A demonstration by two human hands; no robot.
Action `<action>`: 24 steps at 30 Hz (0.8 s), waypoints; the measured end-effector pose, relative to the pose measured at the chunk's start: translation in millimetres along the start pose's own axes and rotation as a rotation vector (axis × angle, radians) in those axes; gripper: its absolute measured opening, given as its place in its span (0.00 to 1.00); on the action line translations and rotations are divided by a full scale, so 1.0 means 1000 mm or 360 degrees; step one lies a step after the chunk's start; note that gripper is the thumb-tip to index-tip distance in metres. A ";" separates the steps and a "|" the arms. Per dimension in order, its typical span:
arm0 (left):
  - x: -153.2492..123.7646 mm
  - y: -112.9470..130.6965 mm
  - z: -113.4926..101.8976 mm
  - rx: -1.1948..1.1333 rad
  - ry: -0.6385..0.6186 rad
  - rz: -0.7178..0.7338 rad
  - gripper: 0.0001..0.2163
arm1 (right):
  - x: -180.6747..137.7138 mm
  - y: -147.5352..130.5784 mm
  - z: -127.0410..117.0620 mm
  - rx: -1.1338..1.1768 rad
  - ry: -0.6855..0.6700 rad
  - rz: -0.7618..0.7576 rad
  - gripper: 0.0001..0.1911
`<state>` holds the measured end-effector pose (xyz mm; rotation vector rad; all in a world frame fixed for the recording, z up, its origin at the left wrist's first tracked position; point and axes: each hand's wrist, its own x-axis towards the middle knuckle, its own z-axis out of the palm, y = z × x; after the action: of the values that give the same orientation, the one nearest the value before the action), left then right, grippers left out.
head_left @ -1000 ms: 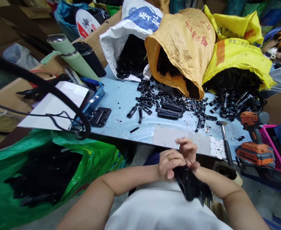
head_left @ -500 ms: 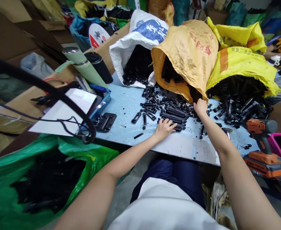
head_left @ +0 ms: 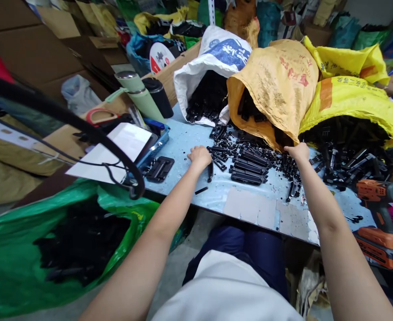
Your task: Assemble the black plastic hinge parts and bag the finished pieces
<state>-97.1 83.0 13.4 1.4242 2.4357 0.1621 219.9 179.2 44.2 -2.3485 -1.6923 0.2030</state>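
Observation:
On the blue tabletop, my left hand (head_left: pixel 199 156) has its fingers curled down just left of some small black parts (head_left: pixel 219 160); what it grips is hidden beneath it. My right hand (head_left: pixel 298 151) is closed at the lower lip of the orange woven sack (head_left: pixel 283 67), seemingly pinching its edge, with the fingertips partly out of sight. Between the hands lies a row of long black plastic pieces (head_left: pixel 250 168). Behind that row spreads a heap of small black and metal parts (head_left: pixel 243 145).
A white sack (head_left: pixel 189 71) and a yellow sack (head_left: pixel 353 98) flank the orange one, both holding black parts. An orange cordless drill (head_left: pixel 380 223) stands at right. Left are a green flask (head_left: pixel 146 102), a black cable (head_left: pixel 82 131) and a green bag (head_left: pixel 9 249).
My left hand has left the row of long black pieces and moved left to the small parts, its fingers now curled. My right hand stays at the orange sack's lip. The view has shifted slightly.

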 end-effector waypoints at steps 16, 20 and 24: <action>-0.084 -0.040 0.048 -0.0915 0.0817 0.1045 0.13 | -0.185 0.139 0.003 0.0247 -0.0249 -0.1137 0.16; -0.132 0.006 0.079 -0.0529 0.0232 0.1544 0.12 | -0.196 0.109 0.019 -0.0107 0.0110 -0.0557 0.23; -0.157 0.020 0.102 -0.0120 -0.0007 0.1543 0.14 | -0.202 0.078 0.033 -0.0214 0.0113 -0.0308 0.29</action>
<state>24.2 -49.2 -44.6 2.4110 1.5035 0.4440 218.4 -32.4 -14.3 -2.2335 -1.9381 -0.0291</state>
